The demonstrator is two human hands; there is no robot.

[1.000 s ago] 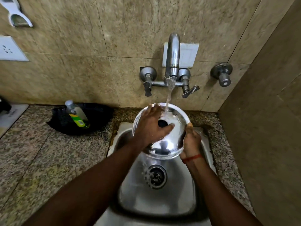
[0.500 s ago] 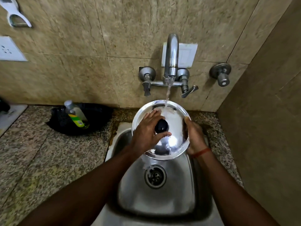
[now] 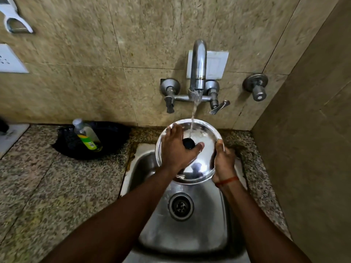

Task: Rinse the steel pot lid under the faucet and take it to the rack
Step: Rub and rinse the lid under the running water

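Note:
The round steel pot lid (image 3: 203, 133) with a black knob (image 3: 188, 143) is held tilted above the sink (image 3: 182, 230), under the faucet (image 3: 198, 63). Water runs from the spout onto the lid just above the knob. My left hand (image 3: 175, 149) lies spread over the lid's top, fingers and thumb to either side of the knob, touching the steel. My right hand (image 3: 224, 164) grips the lid's right rim, thumb over the edge. No rack is in view.
A soap bottle (image 3: 86, 134) lies on a black bag (image 3: 106, 137) on the granite counter (image 3: 47, 186) left of the sink. Two tap handles flank the spout and a separate valve (image 3: 256, 88) sits on the wall at right. A side wall stands close on the right.
My left hand slid over the lid's top around the knob. My right hand shifted along the right rim, and the lid stayed in the stream.

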